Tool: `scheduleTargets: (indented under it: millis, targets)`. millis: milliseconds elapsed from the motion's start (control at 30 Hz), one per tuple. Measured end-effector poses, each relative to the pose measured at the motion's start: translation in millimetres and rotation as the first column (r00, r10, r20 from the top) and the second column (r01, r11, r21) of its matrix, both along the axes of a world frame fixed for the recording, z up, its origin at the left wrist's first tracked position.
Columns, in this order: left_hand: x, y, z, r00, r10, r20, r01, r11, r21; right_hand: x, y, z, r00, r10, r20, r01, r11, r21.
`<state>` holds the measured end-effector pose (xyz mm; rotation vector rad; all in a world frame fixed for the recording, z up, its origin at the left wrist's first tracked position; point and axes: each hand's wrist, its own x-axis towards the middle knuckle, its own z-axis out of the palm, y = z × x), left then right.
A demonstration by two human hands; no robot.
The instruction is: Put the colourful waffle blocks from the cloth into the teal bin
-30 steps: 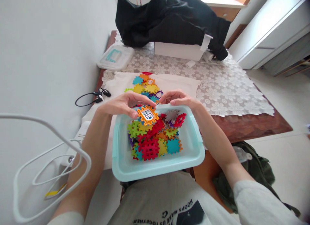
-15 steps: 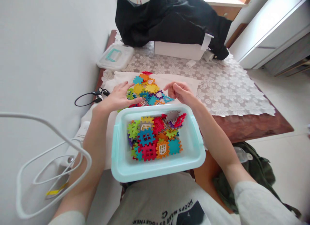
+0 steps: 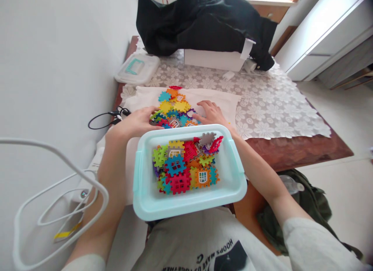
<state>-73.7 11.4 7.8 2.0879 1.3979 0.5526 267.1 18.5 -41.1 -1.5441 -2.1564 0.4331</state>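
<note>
Interlocking plastic tiles [image 3: 175, 107] lie heaped on a white cloth [image 3: 221, 100] near the tabletop's left edge. Left hand [image 3: 140, 123], fingers curled, touches the heap's near-left side; right hand [image 3: 211, 113] rests fingers-spread at its right. A light-blue bin [image 3: 233, 185] of tiles sits nearest the person.

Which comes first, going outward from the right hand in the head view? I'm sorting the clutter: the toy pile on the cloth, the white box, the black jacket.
From the right hand:
1. Toy pile, just left of the hand on the white cloth, fingertips at its edge.
2. White box, farther back on the table.
3. Black jacket, draped behind and over the box, at the far end.
</note>
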Motion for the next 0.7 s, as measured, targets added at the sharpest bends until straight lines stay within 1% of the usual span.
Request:
scheduleTargets:
  millis: [67,100,133,233,333,467,533,600,633,700]
  targets:
    - [3,0,4.5,0.994,-0.015,-0.107,0.010,0.999,-0.051,-2,-1,0,1.000,0.012,0.021,-0.012,1.000,0.000]
    - [4,0,6.8,0.990,-0.015,-0.142,0.008,0.999,-0.053,-2,0,0,1.000,0.012,0.027,-0.012,1.000,0.000]
    - [6,0,8.7,0.990,-0.005,-0.141,0.001,1.000,-0.032,-2,0,0,1.000,0.010,0.029,-0.010,1.000,-0.002]
    - [10,0,11.8,0.997,0.043,-0.066,-0.040,0.998,0.043,-2,3,-2,1.000,0.005,0.010,-0.005,1.000,-0.003]
    - [16,0,13.4,0.996,0.083,0.017,-0.084,0.993,0.082,-2,6,-6,0.999,0.008,-0.052,-0.006,1.000,0.026]
    - [25,-2,18.3,0.990,0.125,0.064,-0.131,0.987,0.093,-4,9,-11,0.986,0.021,-0.166,-0.010,0.997,0.071]
    - [30,-4,20.9,0.986,0.140,0.089,-0.147,0.985,0.087,-6,9,-11,0.968,0.039,-0.248,-0.020,0.997,0.079]
    - [34,-5,22.0,0.981,0.147,0.126,-0.160,0.982,0.099,-7,8,-8,0.928,0.056,-0.368,-0.038,0.998,0.056]
    - [35,-6,21.9,0.978,0.148,0.148,-0.165,0.980,0.108,-7,7,-6,0.892,0.059,-0.448,-0.051,0.998,0.029]
    - [38,-5,20.5,0.966,0.154,0.208,-0.183,0.974,0.131,-7,7,0,0.775,0.058,-0.629,-0.100,0.994,-0.032]
